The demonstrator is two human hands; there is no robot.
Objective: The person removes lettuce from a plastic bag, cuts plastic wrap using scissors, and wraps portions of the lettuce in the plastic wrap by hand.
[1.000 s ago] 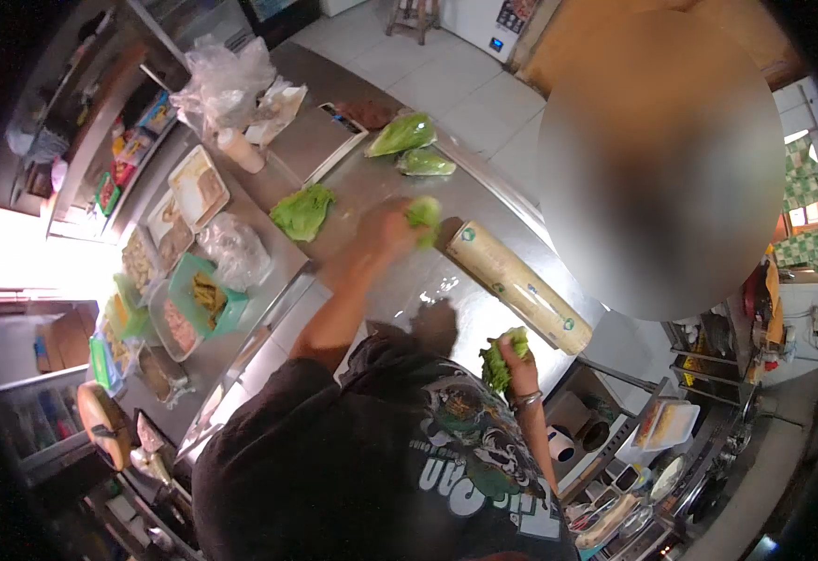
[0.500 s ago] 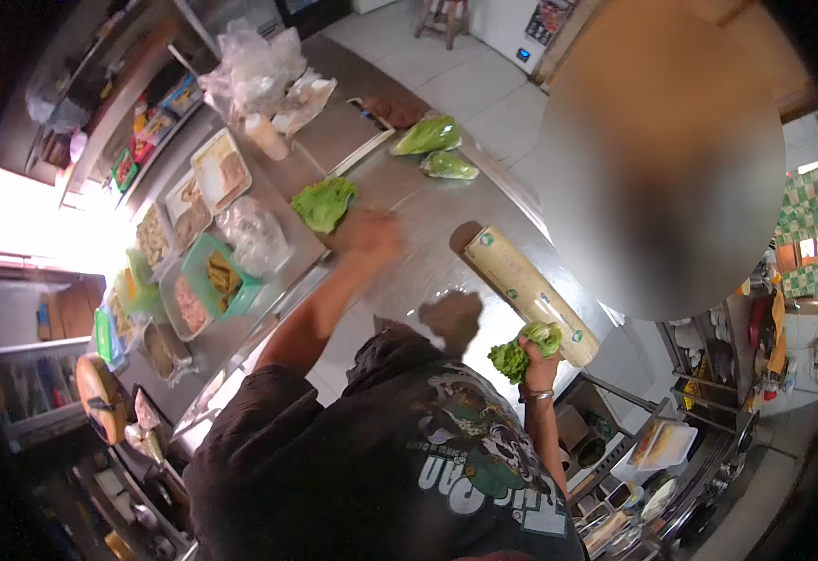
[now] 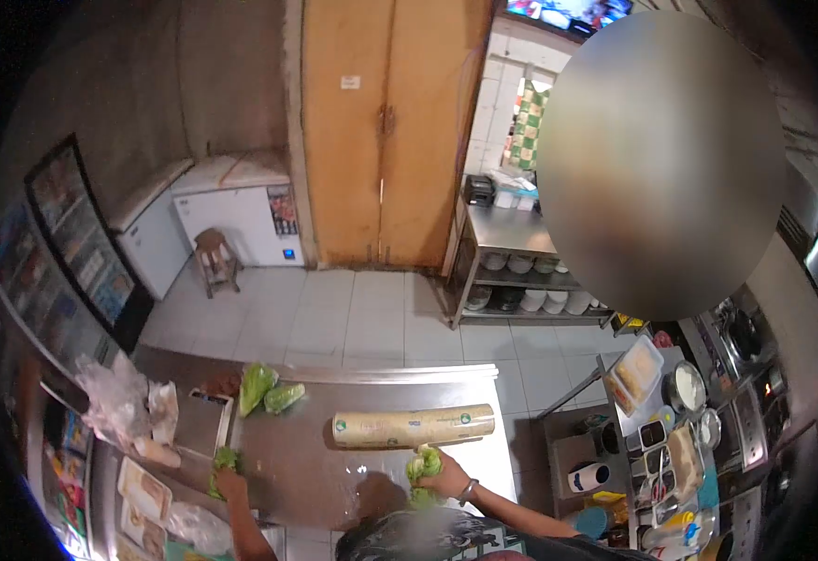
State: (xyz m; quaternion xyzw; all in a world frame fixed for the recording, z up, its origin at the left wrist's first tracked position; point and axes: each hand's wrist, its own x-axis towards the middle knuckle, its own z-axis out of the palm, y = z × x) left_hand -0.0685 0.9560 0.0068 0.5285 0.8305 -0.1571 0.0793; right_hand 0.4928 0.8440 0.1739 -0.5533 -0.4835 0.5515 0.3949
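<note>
My right hand (image 3: 448, 480), with a bracelet at its wrist, is closed around a bunch of green lettuce (image 3: 424, 464) close to my body, over the steel counter (image 3: 306, 458). At the counter's left part, my left hand (image 3: 230, 484) is on a loose lettuce leaf (image 3: 226, 458), fingers curled against it and partly hidden. Just beyond my right hand lies a long pale roll of plastic film (image 3: 414, 425) with green marks. Two wrapped green vegetables, a larger one (image 3: 258, 386) and a smaller one (image 3: 285, 397), rest near the counter's far edge.
Plastic bags (image 3: 114, 402), a bottle (image 3: 157, 453) and food trays (image 3: 144, 490) crowd the left side. Right of the counter stands a table with a food tub (image 3: 635, 372) and sauce containers (image 3: 653, 434), beside a stove (image 3: 750, 430). A large blurred oval covers the upper right.
The view has swung up and round, now showing the doors and far wall. My left hand has come onto the lettuce leaf; my right hand still holds its lettuce.
</note>
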